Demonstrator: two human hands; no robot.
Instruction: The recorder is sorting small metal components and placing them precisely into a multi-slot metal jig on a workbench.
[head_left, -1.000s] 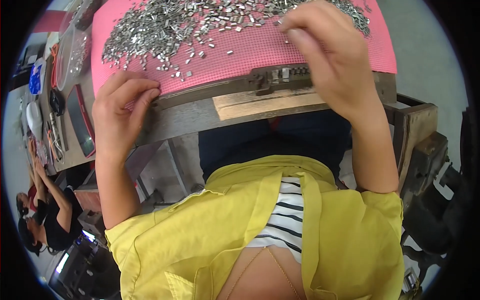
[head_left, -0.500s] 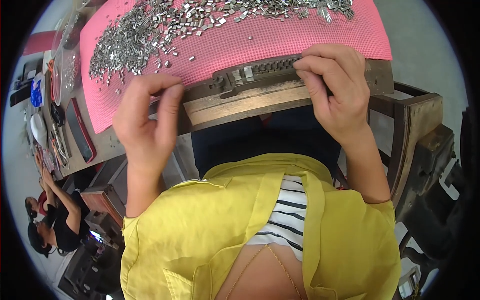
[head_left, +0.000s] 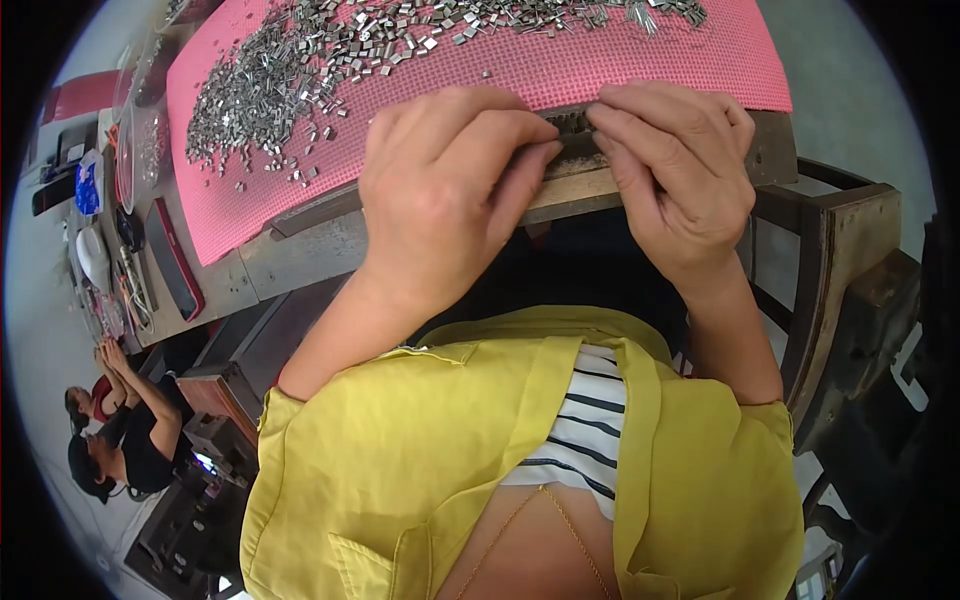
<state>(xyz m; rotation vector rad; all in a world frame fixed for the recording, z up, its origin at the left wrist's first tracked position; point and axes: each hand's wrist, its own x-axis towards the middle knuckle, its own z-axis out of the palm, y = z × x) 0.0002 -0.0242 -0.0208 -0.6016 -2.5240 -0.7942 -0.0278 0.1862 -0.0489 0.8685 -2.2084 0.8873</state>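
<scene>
A dark metal fixture with a row of small notches [head_left: 572, 124] lies along the near edge of the table, mostly covered by my hands. My left hand [head_left: 440, 180] is over its middle, thumb and index finger closed together at the notches. Close by on the right, my right hand [head_left: 690, 175] has its fingers and thumb drawn together at the same row. Whatever either hand pinches is too small or hidden to name. Beyond the hands, a large spread of small silvery metal pieces [head_left: 345, 55] lies on a pink textured mat [head_left: 480, 90].
On the left of the table lie a phone in a red case [head_left: 173, 260], a white rounded object [head_left: 93, 258] and a blue packet [head_left: 88, 185]. A wooden-topped stand [head_left: 855, 230] is at the right. Two other people [head_left: 125, 440] sit at the far left.
My left hand has moved right, from the fixture's left end to the notches beside my right hand, and now covers the fixture's left part. My right hand has stayed nearly in place.
</scene>
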